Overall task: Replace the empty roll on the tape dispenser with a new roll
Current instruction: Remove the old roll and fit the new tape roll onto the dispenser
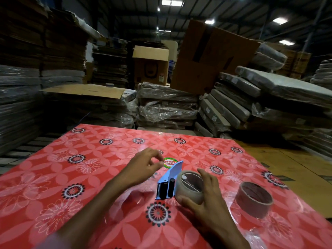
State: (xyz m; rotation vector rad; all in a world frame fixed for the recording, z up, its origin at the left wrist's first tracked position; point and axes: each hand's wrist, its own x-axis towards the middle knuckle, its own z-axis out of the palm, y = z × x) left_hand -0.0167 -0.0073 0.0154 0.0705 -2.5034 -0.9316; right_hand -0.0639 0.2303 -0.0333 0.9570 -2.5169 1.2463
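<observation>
A blue tape dispenser (169, 178) with black rollers lies on the red flowered table (89, 177). A roll of clear tape (188, 192) sits on its spindle, and my right hand (203, 200) grips this roll from the right, thumb in front, fingers over the far side. My left hand (143, 166) hovers just left of the dispenser's blue blade end, thumb and fingers pinched close together; whether a tape end lies between them is too blurred to tell. An empty brown cardboard core (254, 199) stands on the table to the right.
A round green and red sticker (169, 162) lies on the table behind the dispenser. Beyond the table's far edge stand stacks of wrapped flat packs (167, 106) and cardboard boxes (212, 56). Crumpled clear film (255, 236) lies near the front right.
</observation>
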